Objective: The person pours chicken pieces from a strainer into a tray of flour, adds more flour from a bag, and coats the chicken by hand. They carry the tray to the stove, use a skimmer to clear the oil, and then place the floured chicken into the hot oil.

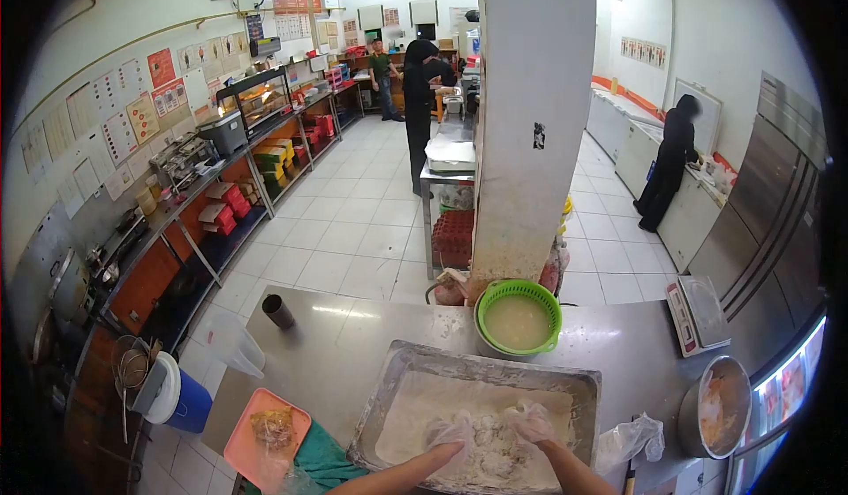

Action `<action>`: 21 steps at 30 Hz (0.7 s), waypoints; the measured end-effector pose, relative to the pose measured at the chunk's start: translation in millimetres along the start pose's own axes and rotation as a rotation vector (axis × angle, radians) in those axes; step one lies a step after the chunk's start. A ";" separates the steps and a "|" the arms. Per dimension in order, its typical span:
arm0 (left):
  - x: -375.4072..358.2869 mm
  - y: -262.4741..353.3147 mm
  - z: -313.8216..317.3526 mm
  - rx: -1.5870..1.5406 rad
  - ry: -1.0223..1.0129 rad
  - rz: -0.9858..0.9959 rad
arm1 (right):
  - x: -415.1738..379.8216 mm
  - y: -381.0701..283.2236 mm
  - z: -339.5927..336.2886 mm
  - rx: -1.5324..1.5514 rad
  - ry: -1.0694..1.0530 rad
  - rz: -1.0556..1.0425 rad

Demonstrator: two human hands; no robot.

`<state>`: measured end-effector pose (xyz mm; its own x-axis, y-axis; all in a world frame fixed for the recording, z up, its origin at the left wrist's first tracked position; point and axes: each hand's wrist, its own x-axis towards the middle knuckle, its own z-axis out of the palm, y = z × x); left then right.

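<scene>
A large metal tray (pixel 495 364) of white flour (pixel 415 402) lies before me on the steel table. Both my hands wear clear plastic gloves dusted with flour. My left hand (pixel 450 433) rests in the flour with its fingers apart. Across from it, my right hand (pixel 533 423) touches the same flour, its fingers spread. Between them sit lumpy flour-coated pieces (pixel 488 438), whose kind I cannot make out. Behind the tray stands a green basket (pixel 555 303) set in a bowl of cloudy liquid (pixel 517 323).
An orange tray (pixel 237 446) with a bagged yellowish food (pixel 272 429) lies left, by a green cloth (pixel 322 455). Also around: a clear pitcher (pixel 237 345), dark cup (pixel 277 311), scale (pixel 700 318), steel pot (pixel 715 407) and plastic bag (pixel 632 442). A pillar (pixel 530 142) rises beyond; several people work farther off.
</scene>
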<state>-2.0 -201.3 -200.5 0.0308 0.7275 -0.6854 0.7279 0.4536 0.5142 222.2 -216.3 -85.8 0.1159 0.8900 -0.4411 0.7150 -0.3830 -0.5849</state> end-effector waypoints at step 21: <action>15.7 -36.1 8.0 0.214 -0.467 0.574 | 22.1 33.5 38.9 -0.367 -0.408 -0.205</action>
<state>-22.3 -210.4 -234.0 0.6953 0.5042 -0.5122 0.6255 -0.0736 0.7767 221.9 -219.0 -141.6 -0.2725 0.7417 -0.6128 0.8955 -0.0374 -0.4436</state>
